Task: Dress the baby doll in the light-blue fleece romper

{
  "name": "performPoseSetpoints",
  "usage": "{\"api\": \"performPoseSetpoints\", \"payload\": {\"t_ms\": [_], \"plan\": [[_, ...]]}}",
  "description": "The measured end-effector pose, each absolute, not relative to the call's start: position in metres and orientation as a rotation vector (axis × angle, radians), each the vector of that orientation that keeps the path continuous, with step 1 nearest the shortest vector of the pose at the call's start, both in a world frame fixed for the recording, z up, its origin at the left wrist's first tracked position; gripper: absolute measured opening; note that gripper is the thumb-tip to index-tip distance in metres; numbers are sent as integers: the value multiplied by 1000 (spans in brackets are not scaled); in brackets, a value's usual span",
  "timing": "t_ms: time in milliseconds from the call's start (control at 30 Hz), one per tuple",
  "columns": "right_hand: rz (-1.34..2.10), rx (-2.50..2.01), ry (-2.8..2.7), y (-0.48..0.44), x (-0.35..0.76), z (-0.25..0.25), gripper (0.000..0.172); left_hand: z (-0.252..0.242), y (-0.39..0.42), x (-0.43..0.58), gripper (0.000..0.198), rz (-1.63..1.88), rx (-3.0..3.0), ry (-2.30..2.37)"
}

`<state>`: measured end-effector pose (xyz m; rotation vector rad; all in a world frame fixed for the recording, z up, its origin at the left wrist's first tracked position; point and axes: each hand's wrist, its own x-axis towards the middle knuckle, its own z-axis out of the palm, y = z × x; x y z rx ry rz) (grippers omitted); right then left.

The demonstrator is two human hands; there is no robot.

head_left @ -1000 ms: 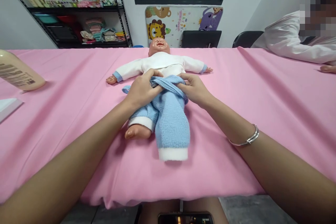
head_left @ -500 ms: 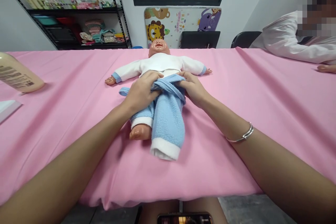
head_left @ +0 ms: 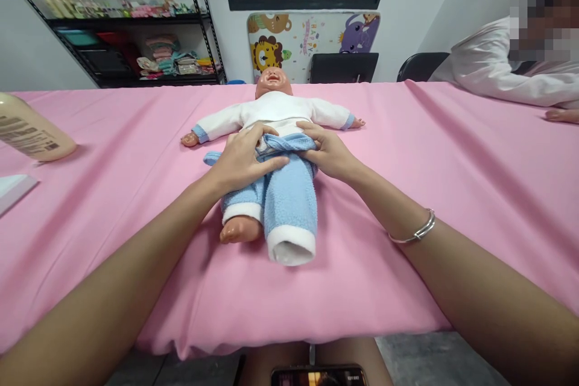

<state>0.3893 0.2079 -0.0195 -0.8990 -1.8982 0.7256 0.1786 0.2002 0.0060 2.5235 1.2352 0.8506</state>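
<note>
A baby doll [head_left: 281, 105] lies on its back, its head away from me, in a white top with blue cuffs. Light blue fleece pants [head_left: 292, 196] with white cuffs are on its legs, the waistband bunched and twisted. One bare foot sticks out of the left cuff; the right cuff hangs open and no foot shows there. My left hand [head_left: 242, 157] rests on the waistband's left side, thumb and forefinger spread apart, the thumb flat across the fabric. At the right side my right hand [head_left: 330, 151] grips the waistband between thumb and fingers.
A pink cloth covers the table [head_left: 384, 265]. At left are a beige bottle [head_left: 34, 129] and a white object's corner [head_left: 15, 190]. A person in a white sleeve [head_left: 493, 66] sits at the far right. A phone [head_left: 319, 376] lies below the table edge.
My left thumb has come out from the waistband and stretched over the pants. The waistband lies flatter, and the right pant leg has shifted slightly up and straightened, its cuff opening toward me.
</note>
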Motion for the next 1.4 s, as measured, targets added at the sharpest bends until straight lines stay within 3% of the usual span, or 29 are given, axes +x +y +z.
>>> {"api": "performPoseSetpoints", "payload": {"t_ms": [100,333,500,767,833,967,1033,1233,1400], "plan": [[848,-910,-1718,211,389,-25,16,11,201,174,62,636,2573,1251],[937,-1015,-1466,214,383,-25,13,12,196,179,36,696,2488,1084],[1110,-1029,-1282,216,381,-28,12,7,196,185,30,769,2541,1148],[1028,-1015,-1508,207,395,-22,53,12,194,182,22,466,2700,1196],[967,-1135,-1513,206,394,-22,56,15,190,182,31,361,2715,1228],[926,-1275,-1557,204,390,-25,48,18,182,184,81,257,2733,1200],[947,-1224,-1555,204,388,-26,46,17,180,185,93,261,2717,1211],[1031,-914,-1627,201,385,-18,27,4,187,186,85,639,2493,1149],[1191,-924,-1756,196,396,-9,38,-4,196,186,72,898,2305,1014]]}}
